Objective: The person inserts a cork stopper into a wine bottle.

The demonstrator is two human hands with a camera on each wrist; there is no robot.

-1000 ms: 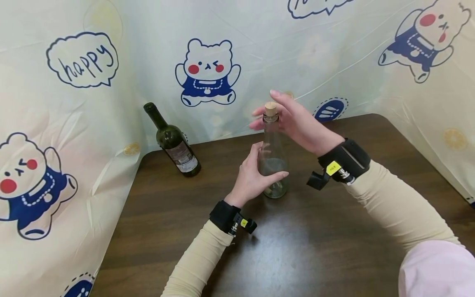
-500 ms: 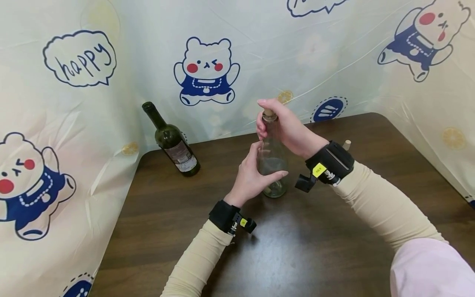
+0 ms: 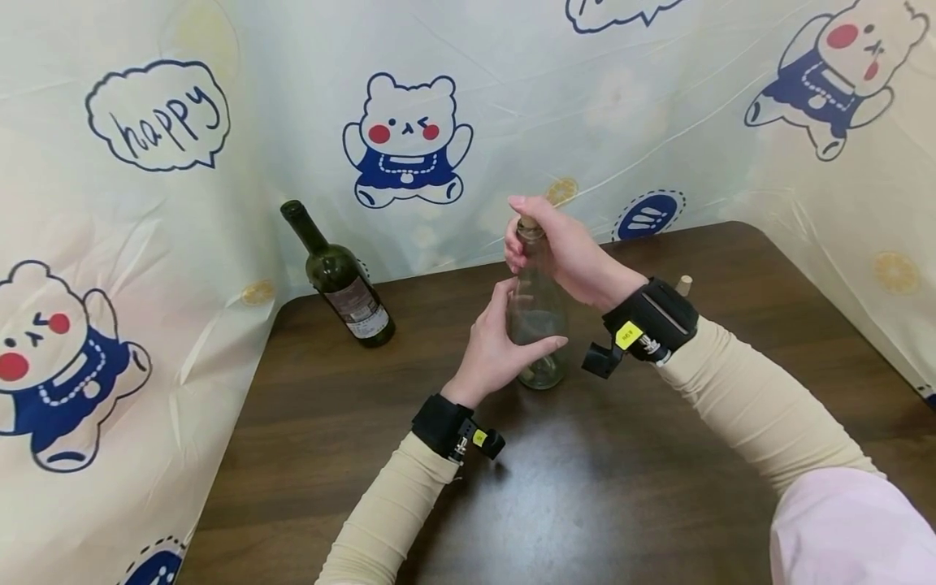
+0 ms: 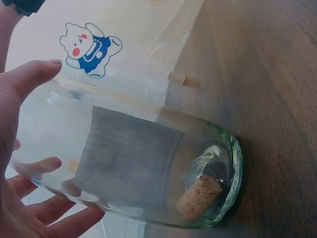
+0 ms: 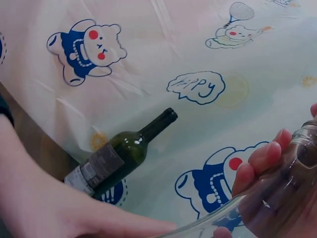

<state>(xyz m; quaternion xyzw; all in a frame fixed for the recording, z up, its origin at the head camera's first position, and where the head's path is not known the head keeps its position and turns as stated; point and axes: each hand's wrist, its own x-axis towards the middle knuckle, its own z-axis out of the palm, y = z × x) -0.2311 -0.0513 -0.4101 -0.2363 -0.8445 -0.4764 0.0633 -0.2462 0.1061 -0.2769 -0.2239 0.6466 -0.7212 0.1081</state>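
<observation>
A clear glass bottle [image 3: 539, 305] with a grey label stands upright on the table. My left hand [image 3: 497, 349] holds its body, thumb on the near side and fingers round the far side. Higher up, my right hand [image 3: 574, 256] grips the neck with curled fingers. Its thumb rests on top of a cork [image 3: 528, 222] in the mouth, which is mostly covered by the hand. Through the glass, the left wrist view shows a loose cork [image 4: 199, 197] lying at the bottom inside the bottle.
A dark green wine bottle [image 3: 351, 292] stands at the table's back left. Beyond my right wrist another cork [image 3: 683, 284] is on the table [image 3: 322, 455]. A cloth [image 3: 292, 106] printed with cartoon bears hangs behind and beside the table.
My right hand came in to the left, and its fingers curled round the neck with the thumb over the cork. Since half a second ago almost nothing has moved. The left hand stayed put.
</observation>
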